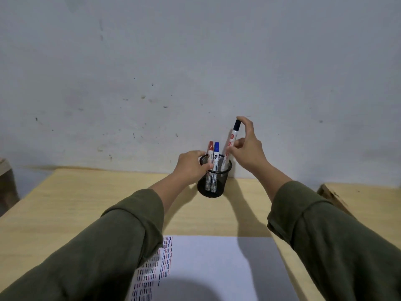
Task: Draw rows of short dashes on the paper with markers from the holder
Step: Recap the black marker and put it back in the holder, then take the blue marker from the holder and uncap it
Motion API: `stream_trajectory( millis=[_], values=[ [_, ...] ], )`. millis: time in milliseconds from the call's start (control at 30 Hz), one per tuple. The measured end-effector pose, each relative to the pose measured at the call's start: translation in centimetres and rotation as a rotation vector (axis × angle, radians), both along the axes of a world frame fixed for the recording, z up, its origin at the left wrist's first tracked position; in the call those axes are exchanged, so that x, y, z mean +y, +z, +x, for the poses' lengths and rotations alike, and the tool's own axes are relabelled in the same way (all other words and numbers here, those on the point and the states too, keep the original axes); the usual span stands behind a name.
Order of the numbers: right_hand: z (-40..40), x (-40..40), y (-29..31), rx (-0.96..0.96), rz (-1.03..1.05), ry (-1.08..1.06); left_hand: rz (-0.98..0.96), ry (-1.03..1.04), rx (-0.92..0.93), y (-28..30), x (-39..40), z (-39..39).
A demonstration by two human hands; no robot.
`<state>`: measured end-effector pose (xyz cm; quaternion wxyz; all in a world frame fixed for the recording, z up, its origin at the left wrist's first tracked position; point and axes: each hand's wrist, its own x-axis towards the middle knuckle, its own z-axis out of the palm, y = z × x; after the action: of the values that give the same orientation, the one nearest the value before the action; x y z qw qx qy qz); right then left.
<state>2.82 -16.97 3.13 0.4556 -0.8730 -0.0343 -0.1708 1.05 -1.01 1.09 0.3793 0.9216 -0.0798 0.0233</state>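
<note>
My right hand pinches the black-capped marker at the holder's 2 o'clock rim while my left hand clasps the mesh, seemingly steadying it

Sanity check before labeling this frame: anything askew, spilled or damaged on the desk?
Nothing stands out. The mesh holder stands upright, steadied by the left hand; the right hand holds the black marker partly inside it. The paper lies flat.
</note>
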Motion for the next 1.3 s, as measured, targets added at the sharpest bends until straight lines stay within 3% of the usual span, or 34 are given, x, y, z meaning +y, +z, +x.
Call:
stream_trajectory(
  millis=[400,700,1133,1300],
  values=[
    [1.5,1.1,-2.7,0.083,-0.228,0.091,-0.081,-0.028,-0.018,-0.8,0.4,0.1],
    [1.8,1.5,-3.3,0.040,-0.373,0.027,-0.089,-0.024,-0.022,-1.3,0.5,0.5],
    [2.1,1.5,-3.0,0.024,-0.440,0.033,-0.101,-0.017,-0.015,-1.5,0.5,0.8],
    [1.8,1.6,-2.7,0.014,-0.358,0.020,-0.119,-0.004,-0.017,-1.5,0.4,0.7]
  ],
)
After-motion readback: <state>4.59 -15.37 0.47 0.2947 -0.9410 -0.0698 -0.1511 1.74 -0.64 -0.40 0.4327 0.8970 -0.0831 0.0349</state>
